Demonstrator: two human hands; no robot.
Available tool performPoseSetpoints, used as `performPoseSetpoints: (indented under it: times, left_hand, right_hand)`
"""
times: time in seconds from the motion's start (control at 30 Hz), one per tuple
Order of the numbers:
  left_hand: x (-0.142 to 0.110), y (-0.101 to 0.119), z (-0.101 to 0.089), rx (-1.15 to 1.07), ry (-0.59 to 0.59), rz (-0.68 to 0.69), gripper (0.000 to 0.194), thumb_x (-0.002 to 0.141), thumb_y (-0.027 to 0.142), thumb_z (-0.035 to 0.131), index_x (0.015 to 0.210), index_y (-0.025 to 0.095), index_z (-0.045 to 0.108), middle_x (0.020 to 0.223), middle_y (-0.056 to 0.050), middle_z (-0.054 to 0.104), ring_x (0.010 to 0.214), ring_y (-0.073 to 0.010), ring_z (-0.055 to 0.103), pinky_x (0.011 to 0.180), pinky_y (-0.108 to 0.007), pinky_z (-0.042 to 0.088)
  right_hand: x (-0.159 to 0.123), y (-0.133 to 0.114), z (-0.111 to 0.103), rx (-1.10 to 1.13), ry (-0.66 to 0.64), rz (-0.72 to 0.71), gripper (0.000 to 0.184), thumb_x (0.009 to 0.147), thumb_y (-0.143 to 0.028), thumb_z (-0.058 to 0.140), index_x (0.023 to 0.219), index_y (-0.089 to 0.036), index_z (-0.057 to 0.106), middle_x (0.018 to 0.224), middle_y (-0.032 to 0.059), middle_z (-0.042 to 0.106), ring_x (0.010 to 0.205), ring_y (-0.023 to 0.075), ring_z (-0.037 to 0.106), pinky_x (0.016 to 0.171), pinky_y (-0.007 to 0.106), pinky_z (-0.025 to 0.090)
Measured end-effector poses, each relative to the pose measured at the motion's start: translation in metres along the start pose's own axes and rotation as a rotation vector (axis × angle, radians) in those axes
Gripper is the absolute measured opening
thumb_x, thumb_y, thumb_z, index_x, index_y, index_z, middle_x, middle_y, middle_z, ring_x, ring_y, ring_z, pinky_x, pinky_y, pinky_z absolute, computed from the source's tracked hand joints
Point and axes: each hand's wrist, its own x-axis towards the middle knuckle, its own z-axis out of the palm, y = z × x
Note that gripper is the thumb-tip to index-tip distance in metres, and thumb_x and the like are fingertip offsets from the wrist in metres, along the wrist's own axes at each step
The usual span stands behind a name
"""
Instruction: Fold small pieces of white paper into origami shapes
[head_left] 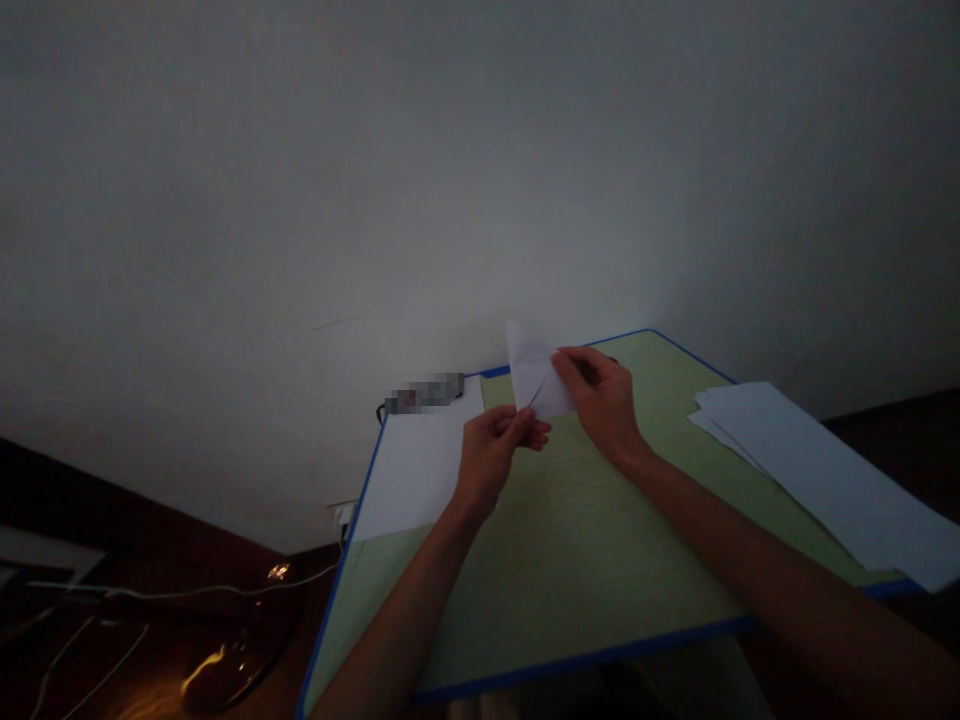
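In the head view, a folded white paper piece (pixel 532 375) was raised above the far part of the green table (pixel 585 540), in front of the wall (pixel 450 200). The left hand (pixel 491 445) pinched its lower edge between thumb and fingers; the right hand (pixel 604 395) grasped its right side, thumb and forefinger at the edge. A dark slanting line, seemingly a crease or the edge of a flap, ran between the two grips, so the step in hand looked like folding or adjusting a fold. The next move seemed to call for a firm left pinch and careful guiding of the edge by the right fingers.

The piece's narrow corner pointed up and slightly left, away from the person. Its long axis appeared to slope from that corner down to the lower right, though fingers hid part of the outline. A loose white sheet (pixel 416 465) lay on the table's left side, and a stack of white paper (pixel 825 480) lay at the right.
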Motion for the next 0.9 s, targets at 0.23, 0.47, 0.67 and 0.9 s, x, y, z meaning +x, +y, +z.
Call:
performPoseSetpoints:
  times: [0.23, 0.47, 0.67, 0.9]
  left_hand:
    - [0.0013, -0.0067, 0.0020, -0.056, 0.020, -0.028, 0.043, 0.085, 0.053, 0.072, 0.083, 0.010, 0.074, 0.086, -0.016, 0.078, 0.067, -0.0174, 0.071, 0.073, -0.035, 0.060]
    - [0.0016, -0.0100, 0.0037, -0.088, 0.047, -0.058, 0.039, 0.082, 0.050, 0.076, 0.082, 0.011, 0.072, 0.083, -0.014, 0.077, 0.066, -0.0167, 0.070, 0.072, -0.034, 0.059]
    - [-0.0013, -0.0080, 0.0052, -0.066, 0.087, -0.021, 0.037, 0.083, 0.048, 0.075, 0.078, 0.012, 0.069, 0.075, -0.011, 0.076, 0.061, -0.0156, 0.067, 0.064, -0.031, 0.056]
    - [-0.0022, -0.0039, 0.0023, 0.108, 0.085, 0.032, 0.045, 0.084, 0.059, 0.068, 0.072, 0.017, 0.059, 0.059, 0.001, 0.058, 0.043, -0.0082, 0.048, 0.037, -0.019, 0.035]
  right_hand:
    - [0.0008, 0.0037, -0.0006, 0.042, 0.008, 0.027, 0.026, 0.086, -0.042, 0.069, 0.091, -0.017, 0.075, 0.085, 0.0060, 0.077, 0.076, 0.0194, 0.067, 0.073, 0.034, 0.053]
    - [0.0003, 0.0047, -0.0004, 0.048, 0.001, 0.034, 0.028, 0.085, -0.044, 0.070, 0.092, -0.018, 0.074, 0.086, 0.0062, 0.076, 0.077, 0.0195, 0.067, 0.074, 0.035, 0.054]
    - [-0.0011, -0.0001, 0.0006, 0.019, 0.005, 0.021, 0.025, 0.085, -0.042, 0.070, 0.087, -0.018, 0.074, 0.084, 0.0067, 0.077, 0.076, 0.0202, 0.068, 0.072, 0.035, 0.054]
    - [-0.0026, 0.0041, 0.0012, 0.069, -0.100, 0.055, 0.026, 0.085, -0.041, 0.071, 0.090, -0.016, 0.075, 0.084, 0.0061, 0.076, 0.074, 0.0197, 0.067, 0.070, 0.033, 0.053]
